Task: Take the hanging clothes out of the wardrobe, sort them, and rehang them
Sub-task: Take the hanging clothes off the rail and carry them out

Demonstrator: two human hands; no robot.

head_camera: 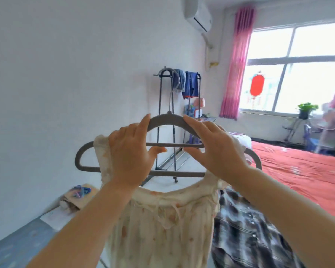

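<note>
Both hands up in front of me on a grey hanger (168, 121). My left hand (132, 151) grips the left half: index finger on the top curve, thumb under the middle bar, other fingers curled over the dress strap there. My right hand (215, 149) mirrors it on the right half, index finger on the top curve and thumb at the end of the middle bar. So both hands are closed on the hanger, with a gap between them at its neck.

A cream dress (159, 229) with faint orange spots is on the hanger. Its straps sit under my hands, its neckline sags below the lowest bar, and the body hangs down between my forearms.

The hanger's metal hook sticks up in front of a dark clothes rack (161, 97) by the wall; I can't tell if it touches the rack. Blue clothes (190, 86) hang on the rack's top bar.

A black-and-white plaid shirt (246, 229) lies just right of the dress, at the near edge of the bed (298, 171), which has a red cover.

A red lantern sticker (257, 85) is on the window (307, 74), any writing too blurred to read. Pink curtain (236, 64) just left of it, white air conditioner (198, 16) above, no label legible.
</note>
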